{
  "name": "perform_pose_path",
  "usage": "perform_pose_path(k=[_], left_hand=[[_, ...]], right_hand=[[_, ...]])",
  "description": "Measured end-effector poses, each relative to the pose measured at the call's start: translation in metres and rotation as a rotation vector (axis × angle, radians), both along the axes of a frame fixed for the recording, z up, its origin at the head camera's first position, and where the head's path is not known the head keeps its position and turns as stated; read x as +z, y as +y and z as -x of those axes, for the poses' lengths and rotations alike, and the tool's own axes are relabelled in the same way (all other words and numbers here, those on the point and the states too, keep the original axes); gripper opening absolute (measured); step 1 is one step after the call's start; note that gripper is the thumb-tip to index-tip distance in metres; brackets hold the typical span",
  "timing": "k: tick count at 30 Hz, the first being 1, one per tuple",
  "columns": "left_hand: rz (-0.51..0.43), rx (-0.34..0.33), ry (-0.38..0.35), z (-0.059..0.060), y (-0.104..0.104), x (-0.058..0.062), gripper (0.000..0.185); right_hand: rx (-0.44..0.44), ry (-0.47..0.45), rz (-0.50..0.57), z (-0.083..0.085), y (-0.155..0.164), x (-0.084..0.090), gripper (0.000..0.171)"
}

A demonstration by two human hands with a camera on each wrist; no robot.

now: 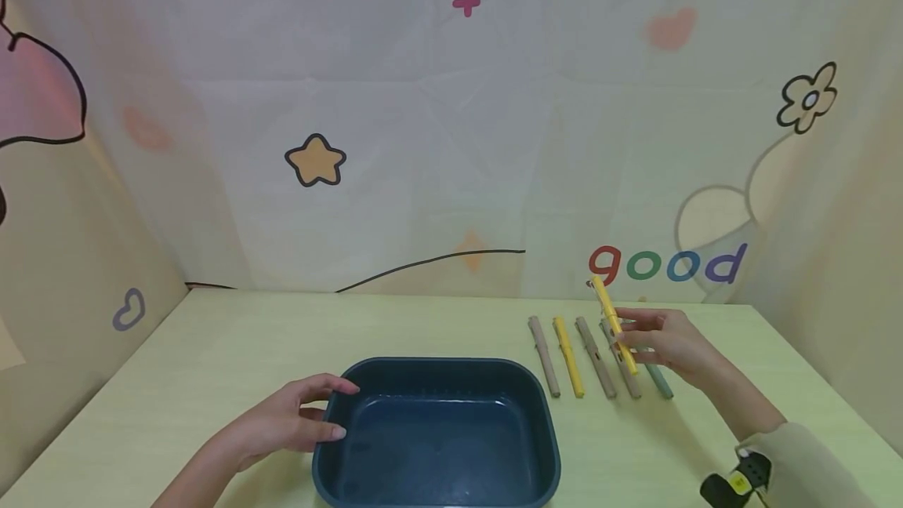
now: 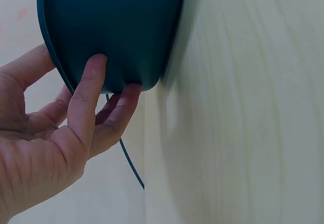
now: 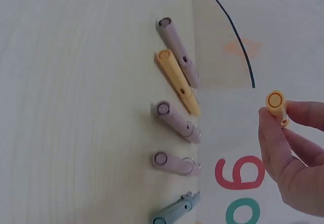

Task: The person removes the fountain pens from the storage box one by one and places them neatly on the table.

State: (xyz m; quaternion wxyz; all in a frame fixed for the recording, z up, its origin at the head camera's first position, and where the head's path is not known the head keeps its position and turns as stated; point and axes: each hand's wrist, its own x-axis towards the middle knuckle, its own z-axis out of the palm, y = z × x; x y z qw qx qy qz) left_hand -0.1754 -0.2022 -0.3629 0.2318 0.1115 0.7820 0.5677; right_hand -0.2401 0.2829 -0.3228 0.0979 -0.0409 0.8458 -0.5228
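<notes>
Pinching a yellow pen — right fingers; left fingers curled on basin rim — wrist view only.

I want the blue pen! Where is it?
In the head view, the blue pen lies on the table at the right end of the row, under the right hand holding a yellow pen.

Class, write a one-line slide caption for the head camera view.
Right hand pinches a yellow pen above the row; left hand holds the blue tub.
</notes>
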Motion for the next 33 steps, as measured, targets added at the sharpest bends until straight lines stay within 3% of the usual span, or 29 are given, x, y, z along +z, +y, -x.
perform_pose_path(k=[19, 33], left_hand=[[-0.038, -0.015, 0.006, -0.001, -0.001, 0.001, 0.055], [-0.043, -0.019, 0.008, 0.0, -0.001, 0.0, 0.055]], right_hand=[[-0.088, -0.013, -0.112, 0.014, 0.077, -0.026, 0.059], [-0.128, -0.086, -0.203, 0.021, 0.097, -0.038, 0.05]])
